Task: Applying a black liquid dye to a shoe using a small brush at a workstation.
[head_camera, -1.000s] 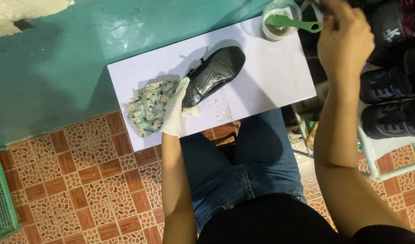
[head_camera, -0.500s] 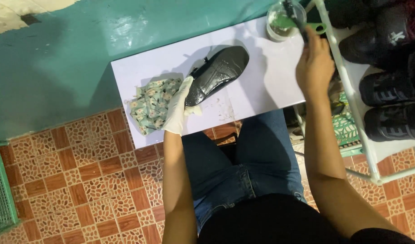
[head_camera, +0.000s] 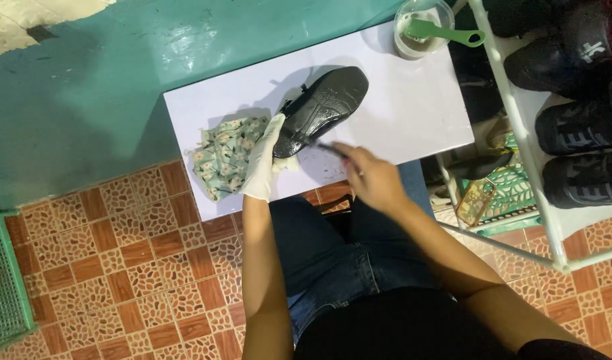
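Note:
A black shoe [head_camera: 322, 107] lies sole-up on a white board [head_camera: 412, 113] across my lap. My left hand [head_camera: 264, 160], in a white glove, holds the shoe's heel end, beside a floral cloth [head_camera: 224, 155]. My bare right hand [head_camera: 371, 177] grips a thin dark tool [head_camera: 326, 147], likely a small brush, whose tip reaches the shoe's near edge.
A clear bowl [head_camera: 422, 28] with a green-handled brush [head_camera: 446, 32] across it stands at the board's far right corner. A white rack [head_camera: 519, 133] with dark shoes [head_camera: 576, 130] is on the right. A teal wall is behind, a green crate [head_camera: 6, 280] at left.
My right hand has come down from the bowl at the upper right to the near edge of the shoe, carrying the thin tool. The left hand has stayed on the shoe.

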